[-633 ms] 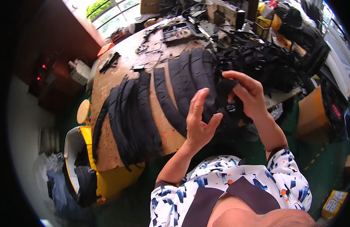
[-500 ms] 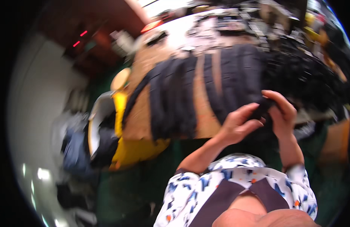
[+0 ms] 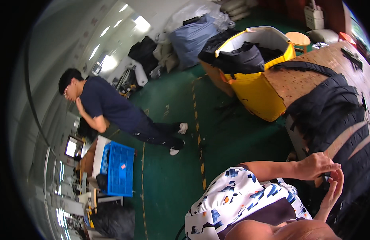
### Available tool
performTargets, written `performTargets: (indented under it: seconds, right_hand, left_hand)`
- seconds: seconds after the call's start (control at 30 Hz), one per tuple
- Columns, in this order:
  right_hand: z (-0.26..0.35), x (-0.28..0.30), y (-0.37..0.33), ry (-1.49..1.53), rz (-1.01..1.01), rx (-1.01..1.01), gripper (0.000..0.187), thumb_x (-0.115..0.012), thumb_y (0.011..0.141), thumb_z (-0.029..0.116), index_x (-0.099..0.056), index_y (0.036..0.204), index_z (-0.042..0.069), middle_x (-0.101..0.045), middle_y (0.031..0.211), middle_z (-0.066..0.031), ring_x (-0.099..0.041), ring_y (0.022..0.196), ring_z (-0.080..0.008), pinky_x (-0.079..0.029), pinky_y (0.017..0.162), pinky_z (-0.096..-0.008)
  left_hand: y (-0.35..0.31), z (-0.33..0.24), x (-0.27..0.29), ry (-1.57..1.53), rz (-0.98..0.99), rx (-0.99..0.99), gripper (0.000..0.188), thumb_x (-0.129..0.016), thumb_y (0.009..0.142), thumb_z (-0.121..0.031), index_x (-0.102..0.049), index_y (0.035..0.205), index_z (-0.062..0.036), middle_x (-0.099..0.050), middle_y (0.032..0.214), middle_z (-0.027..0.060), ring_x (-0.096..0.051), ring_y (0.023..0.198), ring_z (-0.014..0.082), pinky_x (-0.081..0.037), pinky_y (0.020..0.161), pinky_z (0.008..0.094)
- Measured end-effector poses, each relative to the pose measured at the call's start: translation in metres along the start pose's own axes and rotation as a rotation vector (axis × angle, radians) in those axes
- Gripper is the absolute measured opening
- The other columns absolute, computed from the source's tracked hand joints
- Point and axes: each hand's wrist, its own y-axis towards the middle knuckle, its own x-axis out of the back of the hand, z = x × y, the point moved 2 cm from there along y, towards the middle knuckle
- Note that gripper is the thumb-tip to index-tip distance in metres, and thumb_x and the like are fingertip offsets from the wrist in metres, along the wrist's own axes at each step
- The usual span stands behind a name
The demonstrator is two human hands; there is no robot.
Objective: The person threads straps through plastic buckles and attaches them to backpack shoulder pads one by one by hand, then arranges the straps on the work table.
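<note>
My left hand [image 3: 316,165] is closed in a pinch at the lower right, beside the table's near edge. Fingers bent, my right hand [image 3: 333,191] meets it from below, its fingertips almost touching the left ones. Between them shows a bit of a black strap [image 3: 326,176], mostly hidden by the fingers and blending into the dark pieces behind. Several black padded straps [image 3: 329,106] lie side by side on the wooden table [image 3: 291,82], right beyond my hands. One curved strap [image 3: 307,66] sits apart at the table's far end.
A yellow bin [image 3: 255,94] with black fabric stands against the table's end, near a round stool [image 3: 297,39]. On the left, a person [image 3: 113,105] in dark clothes stands on the green floor [image 3: 169,168], beside a blue crate [image 3: 120,168]. Filled bags [image 3: 194,40] line the wall.
My view has swung left, so the table and my hands now appear at the right, and the person and crate have come into view. My hands remain together around the black piece.
</note>
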Motion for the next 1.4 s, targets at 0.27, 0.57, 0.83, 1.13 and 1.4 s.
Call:
performTargets:
  seconds: [0.27, 0.57, 0.83, 1.13, 1.4]
  right_hand:
    - [-0.007, -0.057, 0.019, 0.178, 0.191, -0.008, 0.067, -0.062, 0.083, 0.033, -0.031, 0.134, 0.002, -0.054, 0.111, -0.0089, -0.051, 0.103, -0.0157, -0.039, 0.088, -0.0272]
    - [-0.032, -0.065, 0.03, 0.565, 0.273, -0.372, 0.022, -0.055, 0.09, 0.02, -0.049, 0.105, 0.005, -0.051, 0.08, 0.0038, -0.042, 0.063, -0.0009, -0.033, 0.055, -0.0149]
    - [-0.006, -0.053, 0.018, 0.609, 0.359, -0.378, 0.023, -0.046, 0.094, 0.027, -0.048, 0.105, 0.006, -0.034, 0.049, 0.0067, -0.027, 0.036, -0.0011, -0.027, 0.035, -0.016]
    - [0.002, -0.041, -0.005, 0.617, 0.208, -0.389, 0.031, -0.044, 0.094, 0.031, -0.049, 0.105, 0.003, -0.032, 0.047, 0.0067, -0.024, 0.033, 0.0001, -0.023, 0.032, -0.0152]
    - [-0.017, -0.043, -0.006, 0.668, 0.252, -0.391, 0.027, -0.045, 0.094, 0.023, -0.047, 0.111, 0.002, -0.035, 0.048, 0.0067, -0.026, 0.033, 0.0002, -0.025, 0.032, -0.0149]
  left_hand:
    - [-0.021, 0.007, 0.023, 0.283, -0.072, 0.08, 0.076, -0.057, 0.08, -0.007, -0.016, 0.143, -0.0172, -0.063, 0.091, 0.0085, -0.06, 0.071, 0.0201, -0.044, 0.067, 0.0332]
    - [-0.027, 0.025, 0.026, 0.188, -0.068, 0.168, 0.071, -0.065, 0.069, -0.005, -0.035, 0.133, -0.0072, -0.059, 0.104, 0.0147, -0.058, 0.087, 0.0262, -0.043, 0.073, 0.0383]
    - [-0.014, -0.006, 0.051, -0.312, 0.031, 0.41, 0.037, -0.07, 0.067, -0.013, -0.057, 0.099, 0.0013, -0.058, 0.085, 0.0116, -0.057, 0.083, 0.0222, -0.047, 0.07, 0.0306]
    - [-0.009, -0.023, 0.044, -0.192, 0.226, 0.262, 0.051, -0.077, 0.061, -0.026, -0.061, 0.101, 0.002, -0.062, 0.081, 0.0142, -0.058, 0.071, 0.0228, -0.048, 0.063, 0.032]
    - [-0.024, -0.003, 0.034, -0.51, 0.232, 0.6, 0.052, -0.077, 0.064, -0.03, -0.061, 0.103, 0.0013, -0.063, 0.087, 0.0132, -0.059, 0.077, 0.0199, -0.049, 0.065, 0.0314]
